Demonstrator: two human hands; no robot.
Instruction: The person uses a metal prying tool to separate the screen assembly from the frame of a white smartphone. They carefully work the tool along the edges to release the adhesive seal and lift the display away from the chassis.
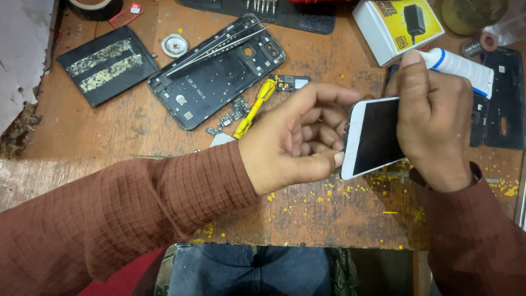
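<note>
My right hand (435, 118) grips a white-framed phone screen panel (372, 137) together with a white glue tube with a blue band (460, 66) that sticks out above the fingers. My left hand (298, 137) pinches the panel's left edge between thumb and index finger. The panel is tilted, its dark glass facing up. Both hands hover over the middle right of a worn wooden table (137, 126).
A black phone housing (216, 74) with metal tweezers (216, 46) lies behind the hands. Near it are a yellow pry tool (255, 109), small circuit parts (230, 115), a black battery (107, 66), a white and yellow box (397, 27) and a black back cover (501, 98).
</note>
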